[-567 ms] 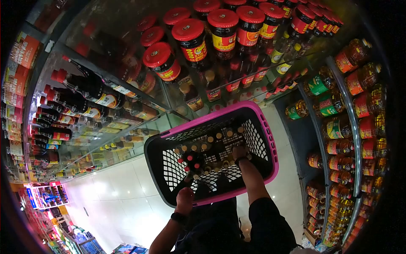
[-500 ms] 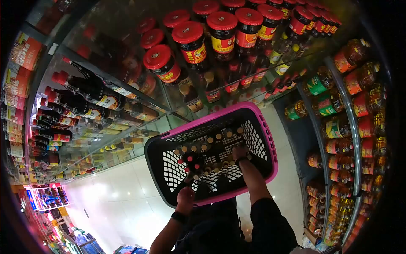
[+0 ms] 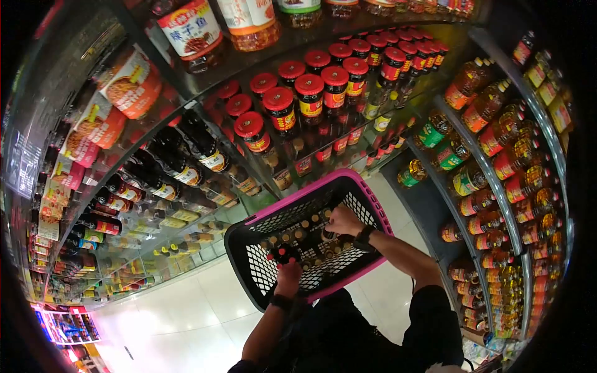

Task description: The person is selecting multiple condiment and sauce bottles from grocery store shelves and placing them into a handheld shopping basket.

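A black basket with a pink rim (image 3: 367,183) holds several upright bottles. Inside it, my right hand (image 3: 344,222) is closed around the top of a tan-capped bottle (image 3: 328,234); the fingers partly hide it. Over the basket's near side reaches my left hand (image 3: 288,277), its fingers closed at the cluster of red-capped bottles (image 3: 283,252). The fingertips are partly hidden among the caps. More tan-capped bottles (image 3: 286,237) stand in a row along the far side of the basket, between the two hands.
Glass shelves ahead carry red-lidded jars (image 3: 278,102) and, above them, larger jars (image 3: 189,30). Dark sauce bottles (image 3: 180,166) line the left shelves. Racks of oil bottles (image 3: 485,202) stand close on the right. Below is a pale tiled floor (image 3: 186,298).
My left hand has moved from the basket's near rim up to the red-capped bottles. My right hand has shifted left and farther forward. The view has tilted up, showing a higher shelf.
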`<state>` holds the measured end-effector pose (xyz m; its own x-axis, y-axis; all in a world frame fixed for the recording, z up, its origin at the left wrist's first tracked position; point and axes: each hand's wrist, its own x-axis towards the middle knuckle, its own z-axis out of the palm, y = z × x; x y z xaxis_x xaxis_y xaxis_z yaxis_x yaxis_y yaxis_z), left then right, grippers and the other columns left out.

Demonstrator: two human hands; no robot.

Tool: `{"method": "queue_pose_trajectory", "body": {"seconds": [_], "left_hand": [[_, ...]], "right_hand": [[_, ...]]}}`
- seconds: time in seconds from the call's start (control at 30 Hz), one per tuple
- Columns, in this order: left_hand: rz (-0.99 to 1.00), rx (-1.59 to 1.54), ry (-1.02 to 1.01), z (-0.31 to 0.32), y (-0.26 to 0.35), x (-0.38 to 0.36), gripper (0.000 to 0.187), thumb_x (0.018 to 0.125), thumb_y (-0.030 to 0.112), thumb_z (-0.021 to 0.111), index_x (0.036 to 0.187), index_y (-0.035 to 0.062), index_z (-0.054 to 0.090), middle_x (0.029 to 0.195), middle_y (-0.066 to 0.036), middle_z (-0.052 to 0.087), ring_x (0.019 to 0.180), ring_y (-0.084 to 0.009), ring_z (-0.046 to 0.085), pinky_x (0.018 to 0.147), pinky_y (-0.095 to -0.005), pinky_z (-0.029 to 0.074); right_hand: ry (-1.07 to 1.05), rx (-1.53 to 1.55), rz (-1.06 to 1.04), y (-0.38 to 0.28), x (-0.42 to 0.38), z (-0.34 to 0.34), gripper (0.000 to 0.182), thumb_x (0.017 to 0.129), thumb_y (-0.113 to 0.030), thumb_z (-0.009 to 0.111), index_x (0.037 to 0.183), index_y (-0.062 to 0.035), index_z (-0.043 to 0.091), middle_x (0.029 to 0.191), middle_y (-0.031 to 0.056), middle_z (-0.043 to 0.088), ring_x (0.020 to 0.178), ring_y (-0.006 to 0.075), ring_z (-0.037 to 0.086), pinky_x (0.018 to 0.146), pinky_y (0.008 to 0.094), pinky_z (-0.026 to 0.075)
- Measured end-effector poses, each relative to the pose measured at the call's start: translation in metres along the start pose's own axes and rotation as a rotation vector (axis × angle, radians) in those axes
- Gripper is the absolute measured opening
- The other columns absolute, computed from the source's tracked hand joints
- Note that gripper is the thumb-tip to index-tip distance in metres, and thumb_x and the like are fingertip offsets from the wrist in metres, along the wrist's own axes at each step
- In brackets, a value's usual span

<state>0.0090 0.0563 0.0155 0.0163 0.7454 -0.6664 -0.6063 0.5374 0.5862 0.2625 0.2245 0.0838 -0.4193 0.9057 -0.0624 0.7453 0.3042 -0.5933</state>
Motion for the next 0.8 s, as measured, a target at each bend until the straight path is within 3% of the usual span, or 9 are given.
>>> {"method": "queue_pose_trajectory", "body": {"seconds": [0.13, 0.2, 0.33, 0.53, 0.6, 0.63, 0.67, 0.73, 0.8], "left_hand": [[-0.183, -0.184, 0.037, 0.033, 0.015, 0.0, 0.013, 0.078, 0.018, 0.049, 0.084, 0.0087, 0.045, 0.084, -0.008, 0.051, 0.087, -0.0237, 0.05, 0.076, -0.0376, 0.042], [-0.165, 0.173, -0.192, 0.016, -0.003, 0.027, 0.016, 0.079, 0.024, 0.045, 0.083, 0.0082, 0.045, 0.086, -0.01, 0.052, 0.086, -0.0249, 0.05, 0.074, -0.0377, 0.042], [-0.485, -0.197, -0.281, 0.103, 0.077, -0.042, 0.035, 0.088, 0.026, 0.034, 0.111, 0.0017, 0.042, 0.103, -0.014, 0.05, 0.095, -0.027, 0.048, 0.087, -0.047, 0.039], [-0.456, -0.543, -0.281, 0.103, 0.079, -0.059, 0.037, 0.085, 0.026, 0.03, 0.107, 0.0, 0.045, 0.099, -0.013, 0.053, 0.091, -0.0256, 0.051, 0.079, -0.0382, 0.043], [0.526, 0.688, -0.408, 0.099, 0.078, -0.073, 0.037, 0.085, 0.027, 0.031, 0.103, -0.0007, 0.047, 0.092, -0.013, 0.054, 0.087, -0.0248, 0.053, 0.076, -0.0369, 0.045], [0.224, 0.242, -0.385, 0.093, 0.071, -0.065, 0.036, 0.085, 0.028, 0.031, 0.1, -0.0001, 0.049, 0.089, -0.013, 0.055, 0.083, -0.0257, 0.054, 0.072, -0.0366, 0.045], [0.231, 0.234, -0.382, 0.103, 0.083, -0.083, 0.036, 0.085, 0.028, 0.031, 0.1, -0.0001, 0.049, 0.089, -0.013, 0.055, 0.083, -0.0257, 0.054, 0.072, -0.0366, 0.045], [0.644, 0.937, -0.246, 0.119, 0.107, -0.124, 0.037, 0.085, 0.03, 0.031, 0.1, 0.0014, 0.049, 0.091, -0.014, 0.055, 0.081, -0.0272, 0.054, 0.071, -0.0373, 0.045], [0.582, 0.945, -0.235, 0.116, 0.109, -0.128, 0.038, 0.085, 0.031, 0.032, 0.103, 0.0024, 0.048, 0.096, -0.014, 0.054, 0.084, -0.0286, 0.052, 0.071, -0.0385, 0.045]], "right_hand": [[-0.126, 0.28, -0.141, -0.062, 0.01, -0.079, 0.033, 0.065, -0.019, 0.057, 0.042, 0.0004, 0.044, 0.037, 0.008, 0.039, 0.031, 0.0171, 0.038, 0.032, 0.0297, 0.029], [-0.384, 0.542, 0.184, -0.088, 0.014, -0.113, 0.029, 0.065, -0.018, 0.056, 0.041, -0.0039, 0.046, 0.037, 0.006, 0.041, 0.031, 0.0126, 0.038, 0.032, 0.0273, 0.028], [-0.452, 0.822, 0.322, -0.124, 0.016, -0.146, 0.025, 0.068, -0.024, 0.055, 0.051, -0.0054, 0.054, 0.043, 0.0006, 0.046, 0.033, 0.0037, 0.034, 0.032, 0.02, 0.021], [-0.497, 0.803, 0.433, -0.101, 0.034, -0.124, 0.032, 0.069, -0.043, 0.055, 0.056, -0.0137, 0.05, 0.048, -0.0049, 0.041, 0.036, 0.0029, 0.025, 0.032, 0.0204, 0.018], [-0.44, 0.842, 0.418, -0.103, 0.025, -0.113, 0.03, 0.073, -0.042, 0.054, 0.062, -0.014, 0.051, 0.051, -0.0059, 0.041, 0.039, 0.0024, 0.026, 0.035, 0.0187, 0.02], [-0.396, 1.071, 0.415, -0.097, 0.022, -0.101, 0.028, 0.074, -0.039, 0.054, 0.064, -0.0131, 0.052, 0.055, -0.0049, 0.043, 0.043, 0.0025, 0.031, 0.039, 0.0187, 0.025], [-0.347, 1.299, 0.409, -0.096, 0.018, -0.089, 0.025, 0.076, -0.036, 0.055, 0.067, -0.0122, 0.052, 0.058, -0.0038, 0.046, 0.047, 0.0026, 0.035, 0.043, 0.0186, 0.03], [-0.181, 1.413, 0.492, -0.094, 0.007, -0.057, 0.022, 0.077, -0.028, 0.054, 0.068, -0.0079, 0.052, 0.066, 0.0003, 0.049, 0.058, 0.0083, 0.042, 0.06, 0.0242, 0.039], [0.039, 1.982, 0.362, -0.082, 0.0, -0.022, 0.022, 0.077, -0.023, 0.052, 0.068, -0.0028, 0.05, 0.071, 0.0052, 0.05, 0.064, 0.0168, 0.045, 0.073, 0.0317, 0.04]]}}
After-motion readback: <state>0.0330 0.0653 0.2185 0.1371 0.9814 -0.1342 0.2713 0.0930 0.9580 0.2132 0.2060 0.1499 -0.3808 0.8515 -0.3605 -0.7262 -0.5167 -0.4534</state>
